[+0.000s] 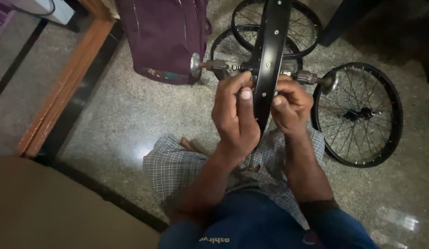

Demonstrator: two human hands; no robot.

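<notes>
Here both hands, left hand (233, 110) and right hand (290, 105), clamp the upright black wheel rim (269, 55).

Blue short-sleeve shirt w/ light lettering, checked grey-white wrap (prob. a lungi) over legs, forearms and foot bare.

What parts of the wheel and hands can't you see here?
- Head view: the black rim runs off the top edge.
- Its hub is hidden behind the rim, the left hand and the right hand.
- Fingertips of both hands: tucked behind the rim.
- Wheels on the floor: partly covered by the rim.
</notes>
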